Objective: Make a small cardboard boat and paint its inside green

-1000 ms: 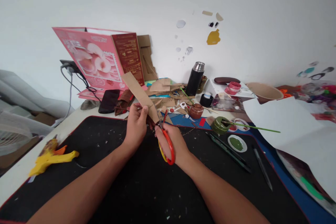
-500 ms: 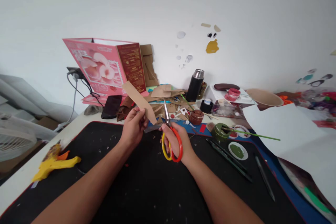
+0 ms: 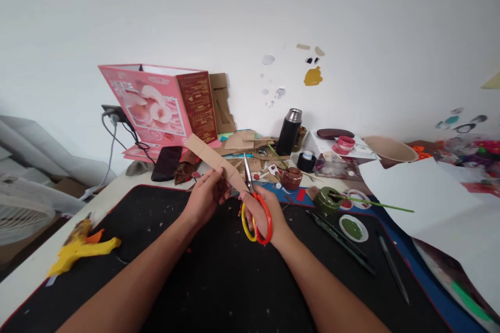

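Above a black work mat [image 3: 219,276] flecked with scraps, a person's left hand [image 3: 205,199] pinches a long strip of brown cardboard [image 3: 214,160] between thumb and curled fingers, while the right hand [image 3: 262,212] grips a pair of scissors [image 3: 255,207], its fingers threaded through the red and yellow handle loops and closed around them. The strip rises from the left hand up and to the left, its near end reaching the blades, which point up and away and stand nearly shut; whether they bite into the card or only lie beside its edge cannot be told.

The risk, by the look of it, lies in how close the left thumb sits to the blades: a hurried snip could nick it. The strip is held only at its near end, so its free length could sag or twist and pull a cut off line. A slack pinch could let the piece drop among the litter of offcuts [image 3: 244,141] at the far edge of the mat.

The cardboard is plain kraft brown, flat and stiff-looking, narrow and straight-sided, with a faint crease across it partway along.

A yellow glue gun [image 3: 80,247] lies near left. A black flask [image 3: 289,131] stands far right of centre, and a pink printed box [image 3: 156,105] leans against the wall.
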Tool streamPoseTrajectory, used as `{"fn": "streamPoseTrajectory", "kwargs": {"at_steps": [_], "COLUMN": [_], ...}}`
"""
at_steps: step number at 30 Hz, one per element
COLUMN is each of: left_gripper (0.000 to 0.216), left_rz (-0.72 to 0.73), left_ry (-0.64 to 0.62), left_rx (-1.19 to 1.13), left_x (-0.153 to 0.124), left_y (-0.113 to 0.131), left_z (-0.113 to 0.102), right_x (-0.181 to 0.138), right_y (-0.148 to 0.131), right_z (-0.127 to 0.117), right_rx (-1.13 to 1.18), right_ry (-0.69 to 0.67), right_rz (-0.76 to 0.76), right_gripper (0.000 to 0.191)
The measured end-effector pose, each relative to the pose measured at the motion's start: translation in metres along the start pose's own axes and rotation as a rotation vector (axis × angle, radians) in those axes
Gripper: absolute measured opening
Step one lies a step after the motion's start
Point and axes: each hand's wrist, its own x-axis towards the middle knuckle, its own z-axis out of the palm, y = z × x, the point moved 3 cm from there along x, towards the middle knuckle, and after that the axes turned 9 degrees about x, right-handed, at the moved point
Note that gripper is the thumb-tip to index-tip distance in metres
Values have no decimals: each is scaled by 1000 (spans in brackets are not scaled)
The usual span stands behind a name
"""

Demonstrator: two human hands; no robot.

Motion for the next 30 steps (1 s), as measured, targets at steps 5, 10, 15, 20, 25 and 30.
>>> {"fn": "streamPoseTrajectory", "kwargs": {"at_steps": [5,10,15,20,25,30], "left_gripper": [62,60,56,57,56,56], "left_rz": [-9,-34,-15,-9,14,88], "left_ry": [-32,-78,-62,-42,-38,91], "left_rx": [-38,-46,-36,25,124,143], "left_x": [5,7,8,6,5,12], "left_y": [5,3,0,-2,-6,-2], "left_z": [-6,-7,-8,-8,-8,-20], "right_x": [-2,-3,1,3,2,0], "right_y": [1,2,4,6,12,13], "right_z": [3,6,2,0,4,5], "right_rx": [18,25,37,33,10,-1], "right_ry": [-68,-106,-23,16,-58,-96], "right_rz": [25,54,48,35,76,84], "right_gripper": [52,51,48,45,50,62]}}
